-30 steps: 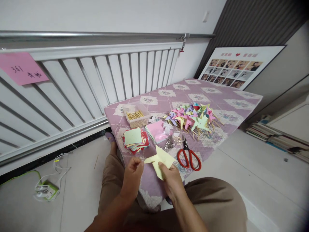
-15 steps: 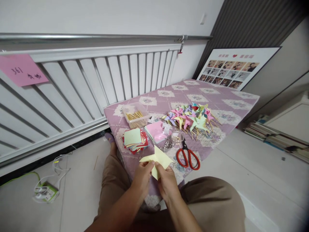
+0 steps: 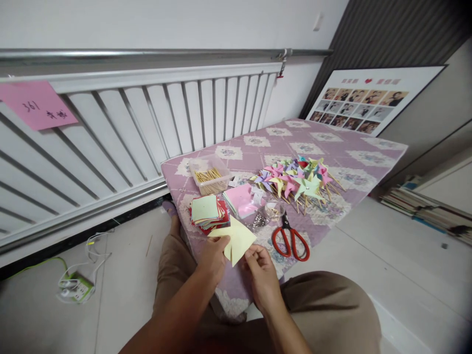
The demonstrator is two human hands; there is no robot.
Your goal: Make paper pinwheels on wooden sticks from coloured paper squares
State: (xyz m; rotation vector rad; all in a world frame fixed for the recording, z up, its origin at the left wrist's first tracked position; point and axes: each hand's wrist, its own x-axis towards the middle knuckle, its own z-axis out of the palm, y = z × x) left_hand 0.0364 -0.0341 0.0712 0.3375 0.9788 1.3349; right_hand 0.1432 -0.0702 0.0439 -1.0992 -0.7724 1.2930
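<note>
A pale yellow paper square with slits cut in from its corners (image 3: 239,240) is held above the table's near end. My left hand (image 3: 216,253) pinches it at its left side, the thumb lying on top. At the paper's lower right edge is my right hand (image 3: 261,270), its fingers bent and slightly apart, with no paper visible between them. Just behind lie a stack of coloured paper squares (image 3: 205,208) and a pink paper pack (image 3: 241,199). Small metal fasteners (image 3: 259,220) and a small clear tub (image 3: 274,211) sit beyond the paper. Red-handled scissors (image 3: 290,241) lie to the right.
A clear plastic box of wooden sticks (image 3: 210,179) stands at the table's left. Several finished paper pinwheels (image 3: 295,182) are heaped on the patterned tablecloth (image 3: 258,141). Alongside runs a white radiator (image 3: 177,115). A power strip (image 3: 79,287) with cables lies on the floor.
Both hands were gripping the yellow paper close together. Now the hands are farther apart; the left keeps the paper, turned and lying flatter, while the right has shifted to its right edge.
</note>
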